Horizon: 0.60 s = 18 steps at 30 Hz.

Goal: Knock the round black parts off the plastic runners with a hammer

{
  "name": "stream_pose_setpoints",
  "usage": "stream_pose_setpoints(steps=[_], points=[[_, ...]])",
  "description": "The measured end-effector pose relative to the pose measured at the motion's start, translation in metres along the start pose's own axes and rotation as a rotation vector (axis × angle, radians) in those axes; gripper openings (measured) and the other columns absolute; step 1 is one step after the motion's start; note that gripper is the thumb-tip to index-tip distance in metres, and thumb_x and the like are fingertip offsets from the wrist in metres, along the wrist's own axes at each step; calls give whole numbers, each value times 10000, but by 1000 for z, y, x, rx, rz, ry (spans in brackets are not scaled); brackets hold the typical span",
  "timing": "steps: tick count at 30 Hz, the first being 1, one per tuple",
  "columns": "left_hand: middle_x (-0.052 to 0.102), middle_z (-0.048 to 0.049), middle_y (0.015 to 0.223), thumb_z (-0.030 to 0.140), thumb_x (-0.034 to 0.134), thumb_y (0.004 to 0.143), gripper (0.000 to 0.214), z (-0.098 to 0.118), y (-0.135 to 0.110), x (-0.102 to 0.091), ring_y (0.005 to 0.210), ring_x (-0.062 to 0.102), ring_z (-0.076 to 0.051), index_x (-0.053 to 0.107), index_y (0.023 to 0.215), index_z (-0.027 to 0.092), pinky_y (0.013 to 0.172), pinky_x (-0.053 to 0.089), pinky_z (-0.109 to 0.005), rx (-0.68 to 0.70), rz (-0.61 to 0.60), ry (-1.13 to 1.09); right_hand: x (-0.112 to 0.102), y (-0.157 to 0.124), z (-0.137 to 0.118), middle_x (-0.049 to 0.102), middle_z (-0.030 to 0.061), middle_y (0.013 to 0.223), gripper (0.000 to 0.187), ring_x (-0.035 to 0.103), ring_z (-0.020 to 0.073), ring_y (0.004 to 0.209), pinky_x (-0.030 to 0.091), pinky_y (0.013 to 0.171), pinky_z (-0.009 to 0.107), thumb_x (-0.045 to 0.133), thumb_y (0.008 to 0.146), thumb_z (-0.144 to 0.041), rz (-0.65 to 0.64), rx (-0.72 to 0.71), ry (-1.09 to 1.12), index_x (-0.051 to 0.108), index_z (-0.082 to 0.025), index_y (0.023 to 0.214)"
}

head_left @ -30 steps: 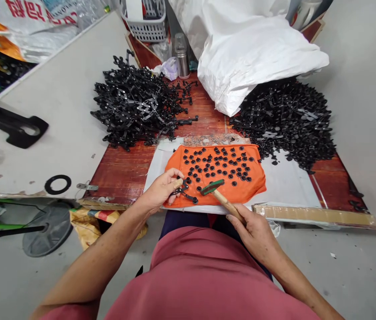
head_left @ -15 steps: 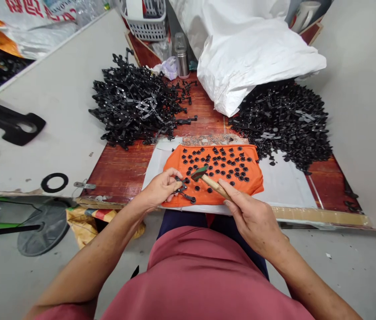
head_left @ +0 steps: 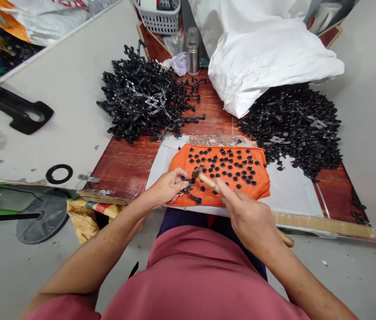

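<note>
At the counter's near edge, on the orange cloth (head_left: pixel 221 178), the left hand (head_left: pixel 166 189) pinches a small, rigid, light black linkage piece (head_left: pixel 190 193), apparently by one end, while the right hand (head_left: pixel 248 218) grips the wooden-handled hammer (head_left: pixel 204 178) mid-shaft.

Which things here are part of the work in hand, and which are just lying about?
In use:
left hand pinning a black bracket
right hand gripping the hammer
orange cloth dotted with black caps
two heaps of black parts

Lying about:
white sack
steel flask
grey basket
black ring
fan base
</note>
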<state>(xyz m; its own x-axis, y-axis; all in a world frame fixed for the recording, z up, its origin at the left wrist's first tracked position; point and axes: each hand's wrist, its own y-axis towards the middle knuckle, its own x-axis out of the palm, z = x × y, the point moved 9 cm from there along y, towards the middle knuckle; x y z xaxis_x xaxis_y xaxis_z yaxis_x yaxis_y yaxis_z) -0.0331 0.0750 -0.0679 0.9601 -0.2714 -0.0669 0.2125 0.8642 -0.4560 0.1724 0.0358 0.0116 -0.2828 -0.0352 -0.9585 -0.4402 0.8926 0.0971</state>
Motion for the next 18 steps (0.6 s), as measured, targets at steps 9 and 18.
stream_pose_setpoints(steps=[9, 18], points=[[614, 58, 583, 403, 647, 885, 282, 9, -5, 1, 386, 538, -77, 536, 1029, 187, 435, 382, -158, -7, -31, -118, 2, 10, 4, 788, 89, 951, 530, 730, 228, 734, 546, 644, 298, 427, 1051, -270, -79, 27, 6, 475, -291, 1579], [669, 14, 711, 435, 774, 764, 394, 41, -28, -2, 527, 623, -116, 594, 1013, 188, 538, 468, -222, -8, -100, -43, 3, -54, 87, 783, 58, 972, 506, 738, 216, 802, 573, 700, 304, 446, 1051, -376, 128, 336, 569, 540, -238, 1528]])
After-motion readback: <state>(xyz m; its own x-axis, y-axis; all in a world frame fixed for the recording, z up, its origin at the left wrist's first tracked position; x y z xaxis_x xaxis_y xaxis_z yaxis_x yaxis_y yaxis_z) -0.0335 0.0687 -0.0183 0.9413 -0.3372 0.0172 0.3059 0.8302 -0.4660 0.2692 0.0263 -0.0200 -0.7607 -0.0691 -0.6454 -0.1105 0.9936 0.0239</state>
